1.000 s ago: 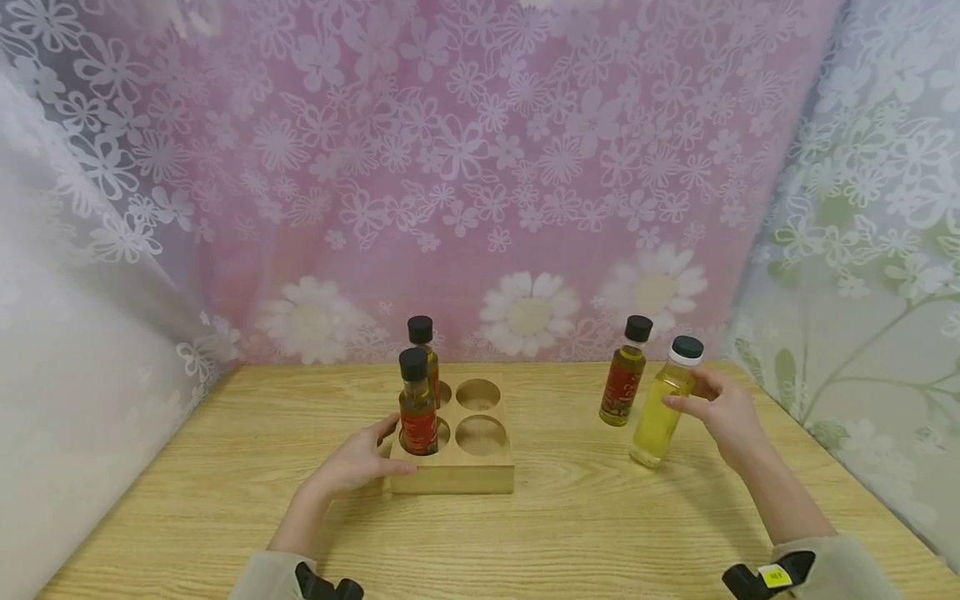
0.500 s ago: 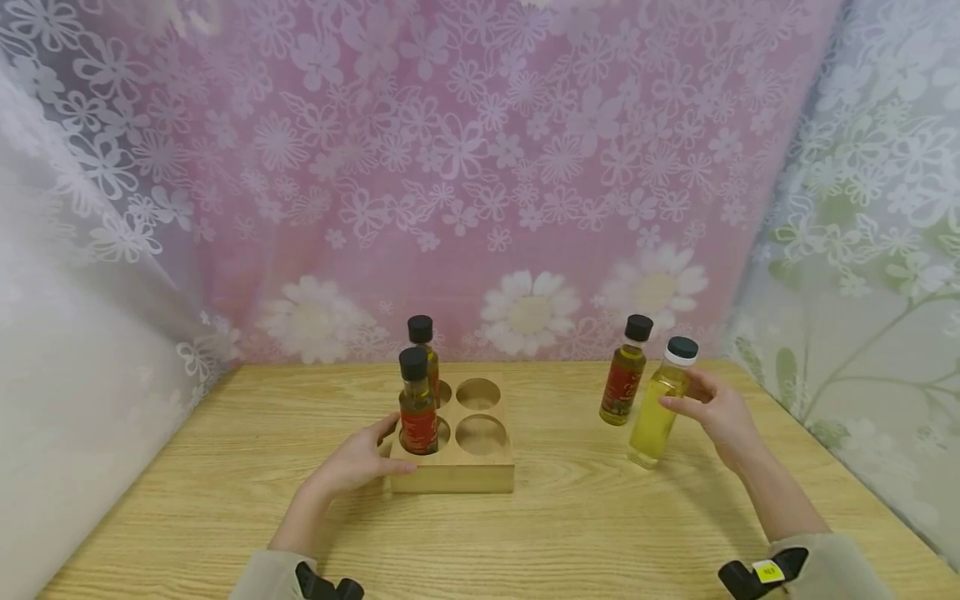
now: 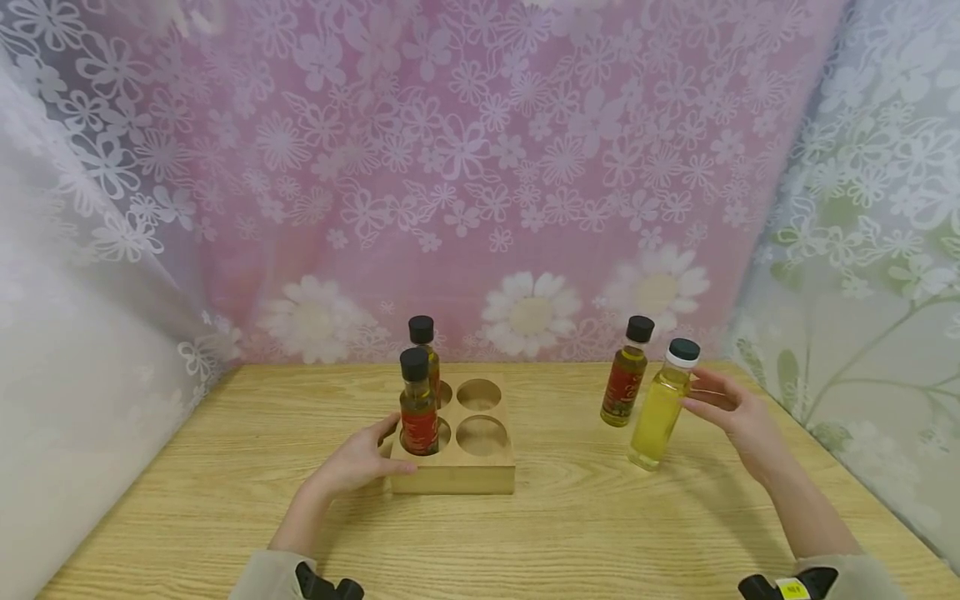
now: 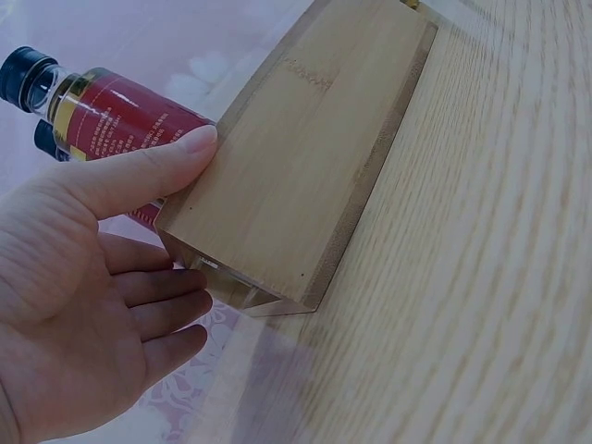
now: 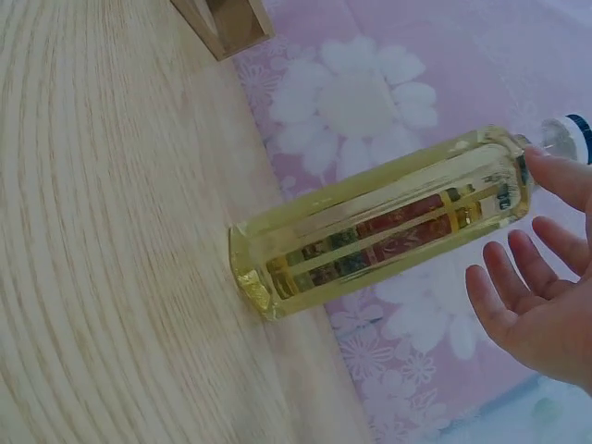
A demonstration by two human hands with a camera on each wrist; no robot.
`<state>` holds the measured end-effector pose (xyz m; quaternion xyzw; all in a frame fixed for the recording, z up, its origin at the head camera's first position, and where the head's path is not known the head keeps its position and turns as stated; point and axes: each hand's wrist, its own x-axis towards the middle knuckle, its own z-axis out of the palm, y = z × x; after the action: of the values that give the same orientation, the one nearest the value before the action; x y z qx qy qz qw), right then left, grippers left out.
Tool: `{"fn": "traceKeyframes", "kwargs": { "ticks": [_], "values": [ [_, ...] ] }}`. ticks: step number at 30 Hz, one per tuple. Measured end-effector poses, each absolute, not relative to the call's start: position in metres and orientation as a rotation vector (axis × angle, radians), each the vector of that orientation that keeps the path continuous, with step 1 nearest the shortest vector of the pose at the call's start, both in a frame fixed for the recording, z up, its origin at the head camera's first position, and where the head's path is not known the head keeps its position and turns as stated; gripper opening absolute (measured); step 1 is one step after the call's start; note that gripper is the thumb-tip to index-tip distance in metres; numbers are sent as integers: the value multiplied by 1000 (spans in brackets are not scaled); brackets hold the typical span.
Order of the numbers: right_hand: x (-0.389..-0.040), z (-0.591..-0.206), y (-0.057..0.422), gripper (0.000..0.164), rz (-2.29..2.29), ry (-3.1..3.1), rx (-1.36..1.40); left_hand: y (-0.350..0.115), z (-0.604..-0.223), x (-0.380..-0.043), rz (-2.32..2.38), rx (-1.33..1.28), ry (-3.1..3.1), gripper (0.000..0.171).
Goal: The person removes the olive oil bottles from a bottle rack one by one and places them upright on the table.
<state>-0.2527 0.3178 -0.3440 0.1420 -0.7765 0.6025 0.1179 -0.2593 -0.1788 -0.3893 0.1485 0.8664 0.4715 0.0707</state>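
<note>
My left hand (image 3: 358, 460) holds the near left corner of a wooden bottle rack (image 3: 457, 479). In the left wrist view the thumb lies on its front face, and the other fingers bend at its side. Two red-labelled oil bottles, one in front (image 3: 417, 408) and one behind (image 3: 422, 331), stand in the rack's left holes; both right holes are bare. My right hand (image 3: 738, 421) is just right of a clear bottle of yellow oil (image 3: 655, 421), fingers spread and loosely bent. In the right wrist view the thumb tip overlaps the bottle's shoulder; contact is unclear. This bottle stands on the table.
Another red-labelled oil bottle (image 3: 622, 383) stands behind and left of the yellow oil bottle, close to it. The wooden table (image 3: 555, 533) ends at a pink flowered curtain (image 3: 480, 208) at the back, with pale curtains on both sides.
My right hand has loosened from the yellow oil bottle and drawn slightly right. The bottle had shifted a little left before that. The left hand and the rack look unmoved.
</note>
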Motion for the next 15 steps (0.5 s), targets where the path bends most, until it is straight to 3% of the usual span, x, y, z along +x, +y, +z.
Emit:
{"fn": "traceKeyframes", "kwargs": {
  "ticks": [15],
  "values": [
    [-228, -318, 311, 32, 1724, -2299, 691, -179, -391, -260, 1420, 460, 2602, 95]
  ]
}}
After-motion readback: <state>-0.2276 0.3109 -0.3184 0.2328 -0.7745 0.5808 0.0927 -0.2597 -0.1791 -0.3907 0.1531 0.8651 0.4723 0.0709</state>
